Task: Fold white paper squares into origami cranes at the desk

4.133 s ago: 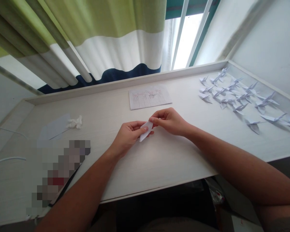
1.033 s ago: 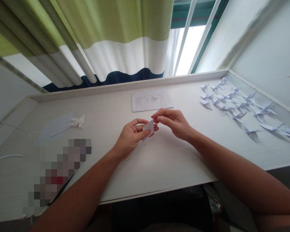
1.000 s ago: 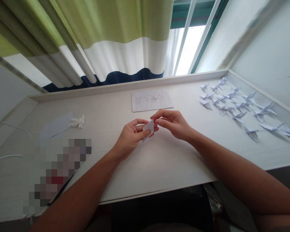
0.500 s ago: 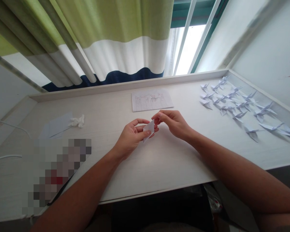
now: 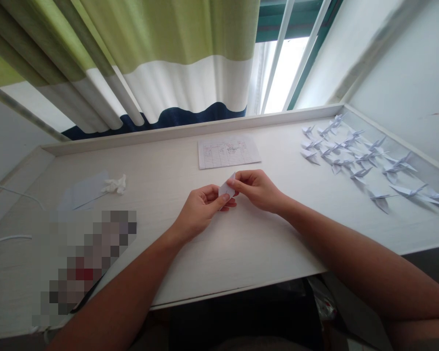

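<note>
A small folded white paper (image 5: 225,190) is held up over the middle of the desk. My left hand (image 5: 203,204) grips its lower left part, thumb on the near face and fingers behind. At its upper right edge, my right hand (image 5: 258,187) pinches the paper between thumb and forefinger. The fingers cover parts of the folds. Just beyond the hands lies a sheet with a printed table (image 5: 229,152). Several folded white paper cranes (image 5: 360,155) stand on the right side of the desk.
The white desk (image 5: 241,253) has a raised rim along its back. At the left are flat white papers (image 5: 89,190), a crumpled tissue (image 5: 115,185), a blurred-out item (image 5: 91,263) and a white cable (image 5: 9,238). Behind hangs a green, white and blue curtain (image 5: 190,48).
My right hand has moved slightly left and down and its thumb now presses on the paper's upper right edge. The paper has tilted a little. My left hand keeps its hold.
</note>
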